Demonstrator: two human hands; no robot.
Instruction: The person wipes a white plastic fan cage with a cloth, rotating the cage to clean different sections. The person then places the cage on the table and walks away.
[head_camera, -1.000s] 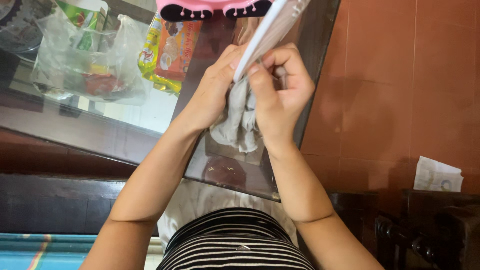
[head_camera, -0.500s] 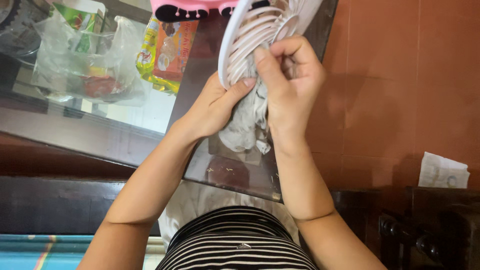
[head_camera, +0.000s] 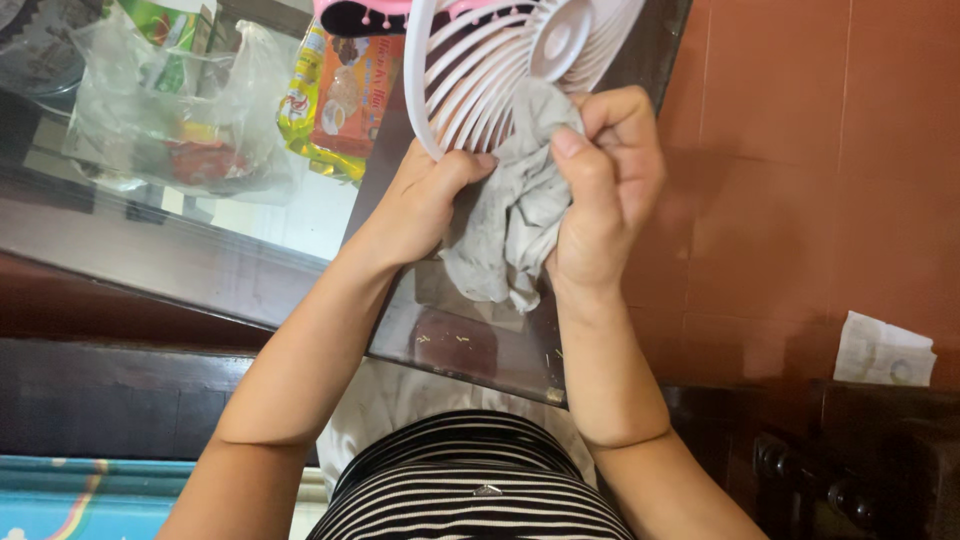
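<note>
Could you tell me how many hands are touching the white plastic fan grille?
2: the left hand grips the white plastic fan grille at its rim; the right hand presses a crumpled grey cloth against it.

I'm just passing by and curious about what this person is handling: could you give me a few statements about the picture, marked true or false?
1. The right hand bunches a crumpled grey cloth against a white plastic slatted fan grille. True.
2. The left hand rests flat on the glass tabletop. False: it grips the grille's rim.
3. The grille is black metal. False: white plastic.
4. A clear plastic bag of packets lies to the left. True.
</note>
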